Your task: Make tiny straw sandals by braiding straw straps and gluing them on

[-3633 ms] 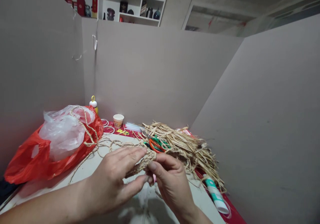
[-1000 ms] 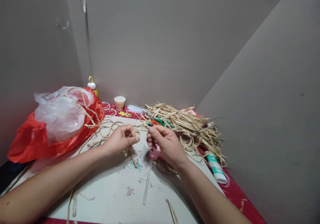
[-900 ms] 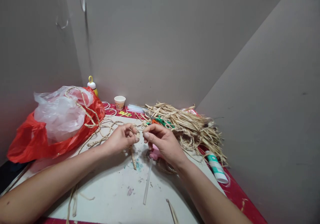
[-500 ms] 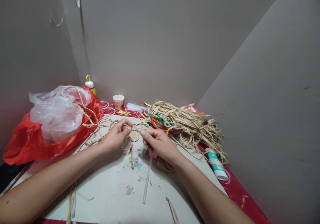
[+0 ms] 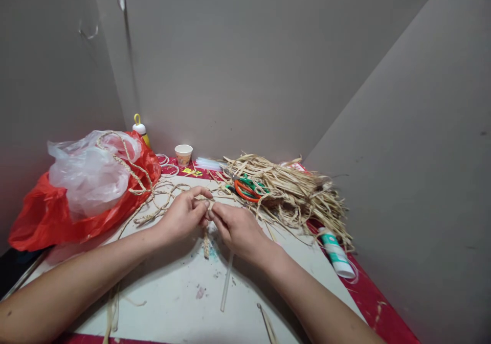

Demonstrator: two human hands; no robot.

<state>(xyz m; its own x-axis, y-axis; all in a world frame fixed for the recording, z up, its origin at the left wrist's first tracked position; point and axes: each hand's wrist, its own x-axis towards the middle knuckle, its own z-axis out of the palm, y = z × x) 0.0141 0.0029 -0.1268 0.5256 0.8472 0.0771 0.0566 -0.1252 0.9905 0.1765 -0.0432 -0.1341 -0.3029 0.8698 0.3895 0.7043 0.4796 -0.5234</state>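
My left hand (image 5: pixel 183 215) is closed in a pinch around a small round piece of coiled straw braid, now mostly hidden by the fingers. A short braid end (image 5: pixel 206 247) hangs below it. Fingertips of my right hand (image 5: pixel 241 229) press together against the same piece, touching my left thumb. Beneath the right hand, a translucent glue stick (image 5: pixel 227 285) slants down across the white board (image 5: pixel 169 303); its upper end is hidden. Long straw braid (image 5: pixel 153 212) runs loosely from the left hand's side toward the bags.
Red and clear plastic bags (image 5: pixel 90 180) heap at left. Behind stand a paper cup (image 5: pixel 183 156) and a yellow-white bottle (image 5: pixel 140 131). Orange-handled scissors (image 5: pixel 247 191) lie against a dry straw bundle (image 5: pixel 295 185). A white-green roll (image 5: pixel 337 254) lies right; a crochet hook (image 5: pixel 264 318) lies in front.
My right hand has moved left and in, closing the gap to my left hand. The coiled piece, plainly visible before, is now mostly covered by fingers. The view has shifted slightly.
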